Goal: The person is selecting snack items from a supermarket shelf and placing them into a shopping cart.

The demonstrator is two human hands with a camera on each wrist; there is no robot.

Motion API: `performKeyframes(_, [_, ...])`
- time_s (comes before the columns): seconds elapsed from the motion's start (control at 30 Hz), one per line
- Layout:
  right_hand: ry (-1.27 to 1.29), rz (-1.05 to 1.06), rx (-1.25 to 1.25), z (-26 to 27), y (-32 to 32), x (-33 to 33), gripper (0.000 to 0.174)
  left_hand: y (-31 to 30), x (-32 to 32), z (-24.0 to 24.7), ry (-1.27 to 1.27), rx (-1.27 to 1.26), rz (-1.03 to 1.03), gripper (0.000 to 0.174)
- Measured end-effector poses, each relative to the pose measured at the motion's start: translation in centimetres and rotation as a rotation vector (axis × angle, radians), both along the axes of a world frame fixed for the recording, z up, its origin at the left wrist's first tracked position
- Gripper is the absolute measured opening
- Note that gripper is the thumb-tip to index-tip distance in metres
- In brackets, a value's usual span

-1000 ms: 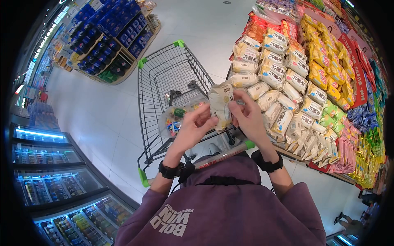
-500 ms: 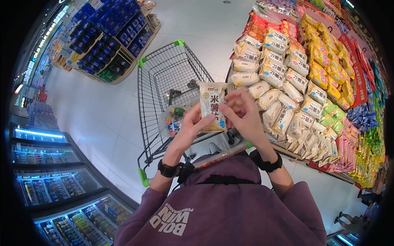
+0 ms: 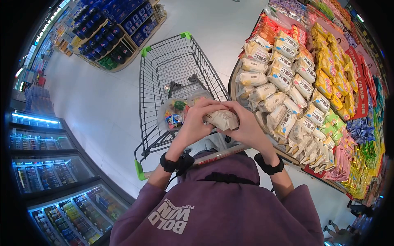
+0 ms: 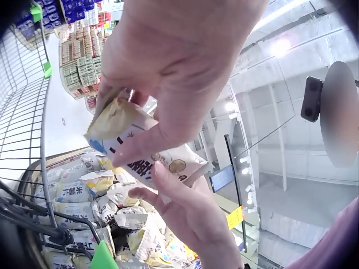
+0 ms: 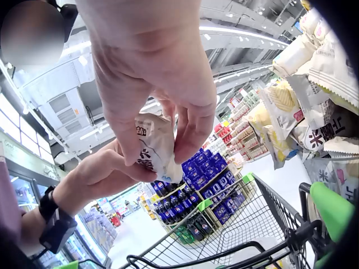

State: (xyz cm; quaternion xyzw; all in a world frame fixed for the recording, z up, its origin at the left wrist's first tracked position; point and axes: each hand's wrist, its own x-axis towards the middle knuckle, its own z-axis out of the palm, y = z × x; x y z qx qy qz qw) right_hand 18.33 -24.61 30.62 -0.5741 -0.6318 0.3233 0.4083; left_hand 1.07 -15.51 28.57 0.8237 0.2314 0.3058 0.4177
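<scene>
Both hands hold one cream-coloured snack bag (image 3: 223, 119) above the near end of the shopping cart (image 3: 164, 69). The left hand (image 3: 196, 121) grips its left end, thumb across the printed front in the left wrist view. At the other end the right hand (image 3: 247, 126) pinches the bag between thumb and fingers. Dark lettering and small round chip pictures show on the snack bag (image 4: 147, 147) in the left wrist view. Inside the cart lies a clear plastic bag (image 3: 174, 115) with colourful packets.
A display stand (image 3: 283, 78) piled with similar cream bags and yellow bags (image 3: 328, 74) stands close on the right. Lit freezers (image 3: 65, 176) line the left side. A shelf of blue bottles and packs (image 3: 102, 39) stands beyond the cart, at the far left.
The snack bag has turned from standing upright with its front showing to lying tilted between both hands. The right hand has closed in on it, and the head view has shifted slightly.
</scene>
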Motion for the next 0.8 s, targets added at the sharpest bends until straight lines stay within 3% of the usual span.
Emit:
performKeyframes(0.17, [-0.135, 0.027, 0.040, -0.5, 0.3, -0.7, 0.060, 0.3, -0.4, -0.8, 0.095, -0.142, -0.121, 0.047])
performKeyframes(0.27, [-0.134, 0.030, 0.010, -0.3, 1.1, -0.5, 0.054, 0.5, -1.0, -0.4, 0.126, -0.184, -0.033, 0.049])
performKeyframes(0.37, [-0.176, -0.003, -0.016, 0.2, 2.8, 0.2, 0.051, 1.7, -1.3, -0.9, -0.018, -0.229, 0.110, 0.035])
performKeyframes(0.47, [-0.340, -0.076, -0.034, -0.2, 5.0, 1.1, 0.047, 4.2, -2.5, -1.3, 0.071, -0.351, 0.166, 0.027])
performKeyframes(0.5, [-0.394, -0.097, -0.046, 0.0, 5.8, 1.1, 0.047, 5.0, -2.8, -1.9, 0.072, -0.285, 0.188, 0.021])
performKeyframes(0.63, [-0.576, -0.112, -0.174, -0.8, 9.5, 0.5, 0.050, 8.6, -3.1, -5.1, 0.134, -0.381, 0.137, 0.023])
performKeyframes(0.73, [-0.679, -0.021, -0.263, -4.0, 12.8, 0.1, 0.056, 11.2, -2.6, -9.0, 0.168, -0.543, 0.024, 0.025])
performKeyframes(0.8, [-0.730, 0.019, -0.259, -7.1, 14.8, 0.2, 0.058, 11.8, -1.8, -11.0, 0.079, -0.858, 0.055, 0.028])
